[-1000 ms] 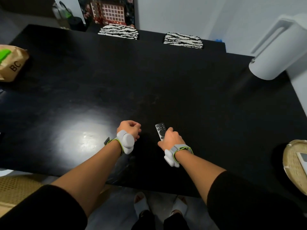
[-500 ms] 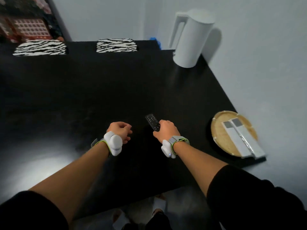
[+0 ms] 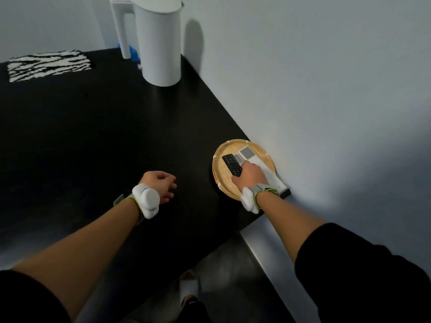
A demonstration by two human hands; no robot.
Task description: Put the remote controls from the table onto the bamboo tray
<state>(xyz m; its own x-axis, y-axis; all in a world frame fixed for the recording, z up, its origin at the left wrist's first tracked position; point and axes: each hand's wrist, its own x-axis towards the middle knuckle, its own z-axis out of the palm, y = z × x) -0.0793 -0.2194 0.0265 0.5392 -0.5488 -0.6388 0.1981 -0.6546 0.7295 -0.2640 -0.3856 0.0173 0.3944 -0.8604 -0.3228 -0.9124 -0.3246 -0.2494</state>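
Right hand (image 3: 249,176) clamped on black remote (image 3: 232,164) over bamboo tray (image 3: 219,176) beside two white remotes (image 3: 261,170); left hand (image 3: 161,186) loosely curled, empty, above black table (image 3: 93,136).

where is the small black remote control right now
In the head view the small black remote control is at the right, over the round bamboo tray, gripped by the right hand, just left of two long white remotes.
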